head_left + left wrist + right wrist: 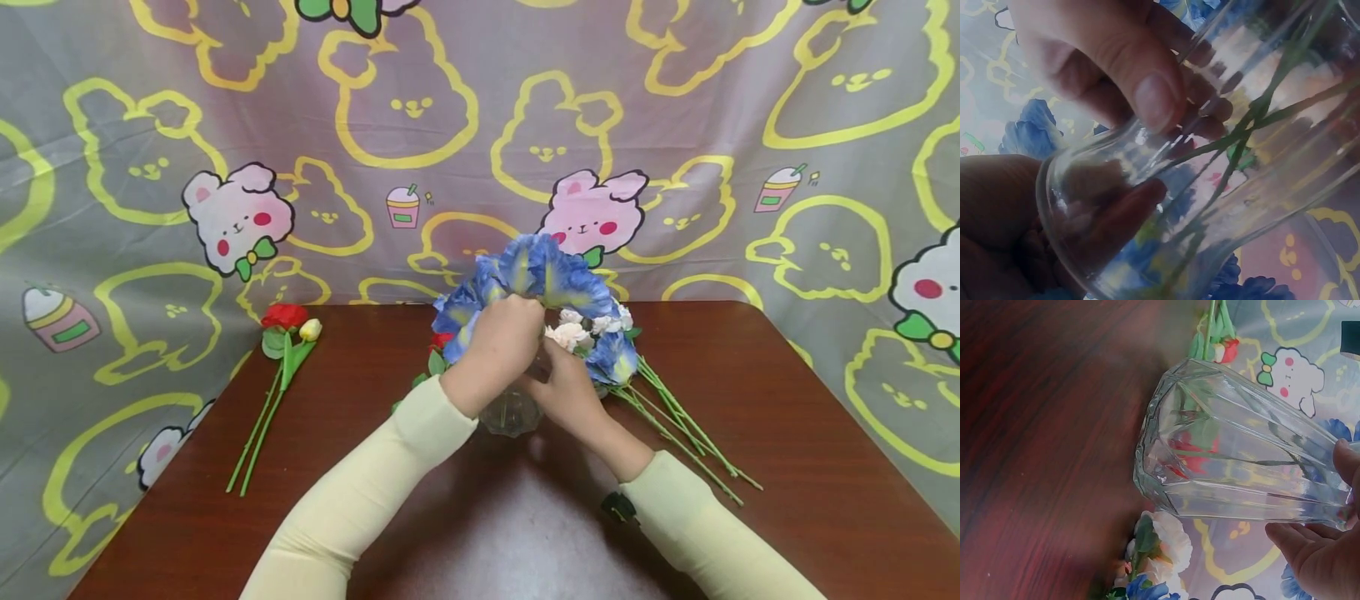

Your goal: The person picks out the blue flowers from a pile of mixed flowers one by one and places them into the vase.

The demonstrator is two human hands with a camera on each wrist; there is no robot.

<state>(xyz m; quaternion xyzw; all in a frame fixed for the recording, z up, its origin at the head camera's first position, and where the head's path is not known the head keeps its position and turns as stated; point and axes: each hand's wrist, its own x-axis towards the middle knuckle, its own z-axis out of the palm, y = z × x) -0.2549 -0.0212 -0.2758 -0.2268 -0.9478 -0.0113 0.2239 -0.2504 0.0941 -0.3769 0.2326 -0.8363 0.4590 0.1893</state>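
Note:
A clear faceted glass vase (512, 414) stands in the middle of the table, with green stems (1235, 147) crossing inside it. My right hand (570, 392) grips the vase near its neck, thumb (1346, 462) on one side and fingers on the other. Over the vase mouth, my left hand (504, 346) is curled in a fist around the stems of blue flowers (532, 271), whose large blooms fan out just above it. The stems inside its grip are hidden in the head view. In the left wrist view, a finger (1138, 212) shows through the glass rim.
At the left of the table (360, 500) lie a red flower (285, 316) and a pale yellow tulip (311, 330). Behind my right hand are white flowers (567, 333) and another blue bloom (615, 358), with several long stems (693, 433) pointing right. A patterned curtain (465, 125) hangs behind.

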